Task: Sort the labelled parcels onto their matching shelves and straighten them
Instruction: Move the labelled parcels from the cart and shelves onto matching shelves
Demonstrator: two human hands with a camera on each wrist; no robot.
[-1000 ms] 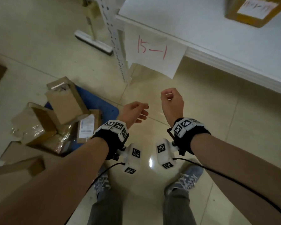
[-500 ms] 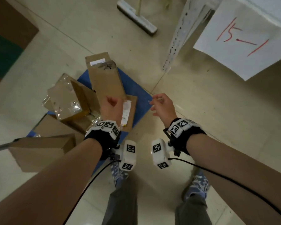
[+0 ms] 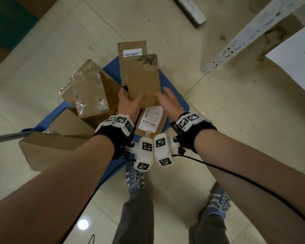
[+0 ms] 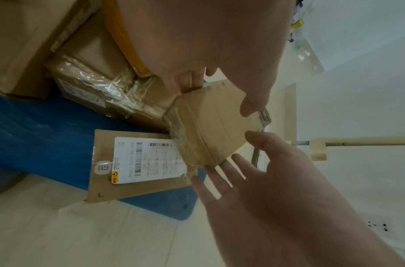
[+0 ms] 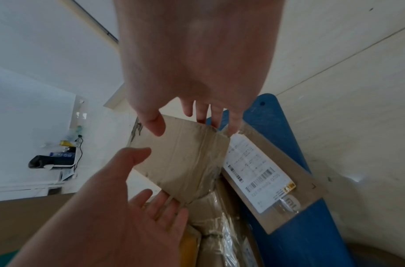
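A tall brown cardboard parcel (image 3: 141, 76) with a barcode label at its far end stands tilted among others on a blue cart (image 3: 173, 95). My left hand (image 3: 130, 95) holds its near left corner, thumb on the front face and fingers behind. On the near right corner my right hand (image 3: 163, 95) has the same hold. In the left wrist view the taped end of the parcel (image 4: 210, 126) sits between my left hand (image 4: 219, 94) and right hand (image 4: 238, 153). The right wrist view shows the parcel (image 5: 181, 159) between my right hand (image 5: 187, 122) and left hand (image 5: 149, 178).
A flat parcel with a white label (image 3: 151, 118) lies under the held one. A plastic-wrapped box (image 3: 88, 90) and a large plain box (image 3: 48, 148) fill the cart's left side. The shelf upright (image 3: 250, 32) and a paper sign (image 3: 298, 55) stand at the right. My feet (image 3: 134, 178) are beside the cart.
My view swung from the shelf down to the cart. Both hands, loosely curled in the air before, dropped onto the tall parcel and took hold of its near end.
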